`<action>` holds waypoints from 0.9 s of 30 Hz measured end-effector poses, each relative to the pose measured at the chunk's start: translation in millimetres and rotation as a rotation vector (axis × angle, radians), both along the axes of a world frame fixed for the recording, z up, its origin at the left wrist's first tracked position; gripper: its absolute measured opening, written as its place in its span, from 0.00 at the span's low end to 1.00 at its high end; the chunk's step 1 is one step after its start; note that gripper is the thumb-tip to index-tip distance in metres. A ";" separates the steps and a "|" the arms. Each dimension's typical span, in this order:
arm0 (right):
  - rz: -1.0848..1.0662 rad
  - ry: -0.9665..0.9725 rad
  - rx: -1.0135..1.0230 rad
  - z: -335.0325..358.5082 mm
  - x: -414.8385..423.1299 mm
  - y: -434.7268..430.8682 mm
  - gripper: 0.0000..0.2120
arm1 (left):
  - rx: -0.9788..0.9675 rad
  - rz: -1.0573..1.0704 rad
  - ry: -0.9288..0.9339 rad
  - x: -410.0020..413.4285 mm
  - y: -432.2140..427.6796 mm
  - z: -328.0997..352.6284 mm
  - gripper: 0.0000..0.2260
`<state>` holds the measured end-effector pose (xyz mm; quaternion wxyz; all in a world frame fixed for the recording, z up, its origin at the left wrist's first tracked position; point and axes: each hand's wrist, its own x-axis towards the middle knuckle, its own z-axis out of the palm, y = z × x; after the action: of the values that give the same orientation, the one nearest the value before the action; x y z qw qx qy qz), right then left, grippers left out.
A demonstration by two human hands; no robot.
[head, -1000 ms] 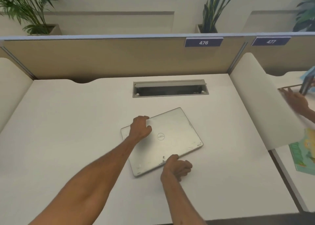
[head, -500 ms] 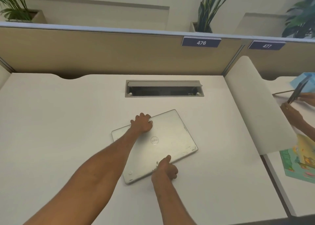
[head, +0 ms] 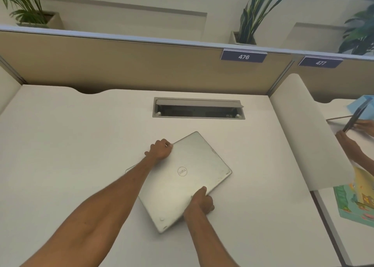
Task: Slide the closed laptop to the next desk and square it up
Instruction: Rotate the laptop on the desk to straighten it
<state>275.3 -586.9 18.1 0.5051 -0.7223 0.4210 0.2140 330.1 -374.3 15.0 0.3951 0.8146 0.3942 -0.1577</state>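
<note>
Your closed laptop (head: pixel 182 177) lies skewed on the worktop (head: pixel 60 145) below the cable tray (head: pixel 198 109). Your left hand (head: pixel 160 150) hooks its far edge; your right hand (head: pixel 200 203) seems clamped on its near edge.

A dark blue tag (head: pixel 243 56) on the far partition reads "476"; a second tag (head: pixel 320 62) to its right reads "477". The laptop (head: pixel 194 177) lid bears a round Dell logo (seen upside down).

Soft even light, wide-angle edge bowing
</note>
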 end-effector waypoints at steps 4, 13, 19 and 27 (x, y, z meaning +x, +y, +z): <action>0.081 -0.062 -0.010 -21.4 18.1 -11.3 0.28 | -0.176 0.144 -0.107 -30.0 3.6 0.3 0.18; 0.267 -0.130 0.011 14.3 66.1 -32.1 0.15 | -0.417 0.593 -0.245 -103.3 -37.1 5.4 0.24; 0.551 -0.149 -0.088 20.7 107.9 -19.7 0.11 | -0.586 0.893 -0.259 -137.8 -70.1 -25.2 0.38; 0.772 -0.172 -0.127 13.9 141.6 9.9 0.02 | -0.628 1.165 -0.243 -138.1 -126.5 -2.5 0.27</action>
<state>416.8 -577.1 32.0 0.3752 -0.8726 0.0875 0.3004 192.0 -500.7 12.5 0.6752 0.3274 0.6575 0.0669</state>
